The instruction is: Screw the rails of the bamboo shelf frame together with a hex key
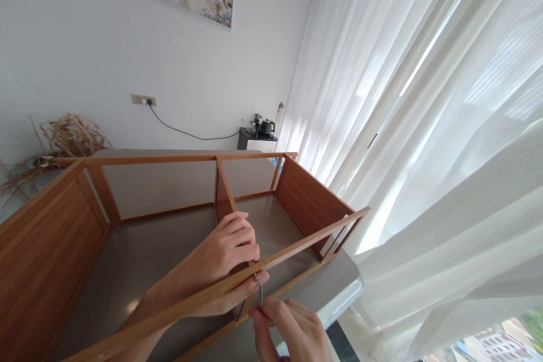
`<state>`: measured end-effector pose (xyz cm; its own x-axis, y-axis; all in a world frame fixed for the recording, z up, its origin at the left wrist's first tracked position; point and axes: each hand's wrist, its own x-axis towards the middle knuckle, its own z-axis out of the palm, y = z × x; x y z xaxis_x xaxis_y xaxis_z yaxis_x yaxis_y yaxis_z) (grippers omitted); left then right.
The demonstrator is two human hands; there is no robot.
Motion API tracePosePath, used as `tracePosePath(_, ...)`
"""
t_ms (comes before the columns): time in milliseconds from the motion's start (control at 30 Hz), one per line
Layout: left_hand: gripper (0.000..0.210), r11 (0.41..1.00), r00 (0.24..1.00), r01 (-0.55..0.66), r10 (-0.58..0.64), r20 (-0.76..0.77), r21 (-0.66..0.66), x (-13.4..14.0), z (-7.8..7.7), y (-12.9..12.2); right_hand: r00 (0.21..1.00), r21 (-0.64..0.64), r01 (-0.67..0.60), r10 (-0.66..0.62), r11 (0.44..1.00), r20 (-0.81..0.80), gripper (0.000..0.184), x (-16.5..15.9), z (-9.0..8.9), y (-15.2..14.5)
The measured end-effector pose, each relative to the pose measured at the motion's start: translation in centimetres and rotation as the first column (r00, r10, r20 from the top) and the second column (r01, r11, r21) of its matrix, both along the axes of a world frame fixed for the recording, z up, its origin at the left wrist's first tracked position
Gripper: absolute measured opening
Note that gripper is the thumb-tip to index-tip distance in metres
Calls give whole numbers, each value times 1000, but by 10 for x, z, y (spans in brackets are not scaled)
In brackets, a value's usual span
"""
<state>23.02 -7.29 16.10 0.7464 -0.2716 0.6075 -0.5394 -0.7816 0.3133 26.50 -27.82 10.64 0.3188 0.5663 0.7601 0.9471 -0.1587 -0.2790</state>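
Note:
A wooden frame [161, 159] with side panels lies in front of me. My left hand [231, 249] reaches in behind the near rail [311, 239]. Its fingers are closed round the end of the middle divider panel [224, 189], and one fingertip is at the screw [256, 277] in the rail. Between thumb and fingers, my right hand [292, 329] pinches a bent metal hex key [261, 295]. The key's upper end meets the screw. Part of my left hand is hidden by the rail.
The frame rests on a grey glossy table [339, 283]. Dried stalks [74, 133] stand at the far left. Beyond the table, a black kettle [267, 126] sits on a small cabinet [254, 143], with a cord running to the wall socket [143, 100]. White curtains [407, 181] hang at the right.

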Motion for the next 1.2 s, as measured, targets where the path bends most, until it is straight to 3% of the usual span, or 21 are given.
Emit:
tracePosePath(233, 19, 1000, 1000, -2, 2, -12, 7, -1, -1, 1, 986, -2, -11, 11, 1000, 166, 10, 4, 13, -2)
tracePosePath(367, 18, 1000, 1000, -8, 8, 6, 10, -1, -2, 1, 989, -119, 11, 7, 993, 151, 11, 7, 27, -4)
tracePosePath(633, 19, 1000, 1000, 3, -3, 17, 15, 0, -3, 2, 988, -155, 8, 16, 988, 153, 12, 11, 24, -5)
tracePosePath(1033, 25, 999, 1000, 1, -2, 6, 48, -2, 3, 2, 965, -297, 16, 63, 955, 254, 21, 22, 48, -13)
tracePosePath(1200, 22, 999, 1000, 1, -1, 0, 51, -3, 2, 1, 990, -303, -22, 63, 953, 126, 18, 19, 46, -14)
